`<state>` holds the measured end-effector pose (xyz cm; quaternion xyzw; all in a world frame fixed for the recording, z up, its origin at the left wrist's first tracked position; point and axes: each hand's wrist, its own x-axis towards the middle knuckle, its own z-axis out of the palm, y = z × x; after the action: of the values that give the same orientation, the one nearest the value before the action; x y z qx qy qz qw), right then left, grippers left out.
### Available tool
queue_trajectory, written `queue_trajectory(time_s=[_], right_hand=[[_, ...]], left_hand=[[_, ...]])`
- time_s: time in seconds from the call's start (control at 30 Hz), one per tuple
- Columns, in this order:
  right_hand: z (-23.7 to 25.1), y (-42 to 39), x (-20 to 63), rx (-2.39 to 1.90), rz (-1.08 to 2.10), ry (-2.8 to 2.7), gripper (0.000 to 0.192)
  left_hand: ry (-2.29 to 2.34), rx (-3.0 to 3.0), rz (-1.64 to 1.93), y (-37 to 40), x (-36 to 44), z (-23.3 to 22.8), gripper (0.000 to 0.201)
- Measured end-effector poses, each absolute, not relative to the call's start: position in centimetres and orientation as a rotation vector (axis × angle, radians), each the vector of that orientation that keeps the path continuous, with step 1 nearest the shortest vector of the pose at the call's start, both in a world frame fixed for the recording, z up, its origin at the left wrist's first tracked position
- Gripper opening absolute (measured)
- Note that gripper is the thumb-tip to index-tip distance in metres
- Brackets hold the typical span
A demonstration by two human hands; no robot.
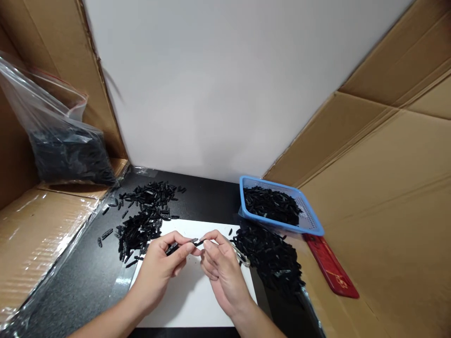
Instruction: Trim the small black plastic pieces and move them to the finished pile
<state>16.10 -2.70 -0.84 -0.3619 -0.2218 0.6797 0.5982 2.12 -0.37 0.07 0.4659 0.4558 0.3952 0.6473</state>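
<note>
My left hand (pixel 159 267) is closed around small, slim black pieces (pixel 172 248) above a white board (pixel 190 303). Between the fingertips of both hands is a thin black piece (pixel 200 242), its right end pinched by my right hand (pixel 225 267). What kind of pieces they are is too small to tell. Just beyond my left hand lies a pile of similar black pieces (pixel 137 230), partly on the board. Another dark heap (pixel 271 256) spreads to the right of my right hand. Beside that hand lies a silvery metal tool (pixel 243 258), partly hidden.
A blue plastic basket (pixel 282 226) with black pieces stands at the back right. Near it lies a flat red object (pixel 333 270) with gold marks. A clear zip bag (pixel 70 157) of black contents leans at left. Cardboard walls (pixel 387 164) flank the black table (pixel 81 277).
</note>
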Motion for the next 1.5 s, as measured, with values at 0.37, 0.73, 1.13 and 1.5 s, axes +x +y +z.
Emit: queue_trajectory(time_s=[0.37,0.73,1.13,1.5], right_hand=[[-0.8,-2.6,16.5,-0.853,1.632,-0.562,0.033],[-1.1,-2.5,16.1,-0.957,1.462,-0.618,0.029],[-1.3,-2.5,16.4,-0.887,1.557,-0.548,0.023],[-1.5,-2.2,16.6,-0.862,1.572,-0.474,0.027]], left_hand=[[1.092,1.122,0.881,-0.2,2.1,0.2,0.025],[1.181,1.352,0.883,-0.4,2.2,1.0,0.019],[1.144,1.415,0.866,-0.2,2.1,0.8,0.017],[1.070,1.053,0.834,0.1,2.2,0.1,0.026]])
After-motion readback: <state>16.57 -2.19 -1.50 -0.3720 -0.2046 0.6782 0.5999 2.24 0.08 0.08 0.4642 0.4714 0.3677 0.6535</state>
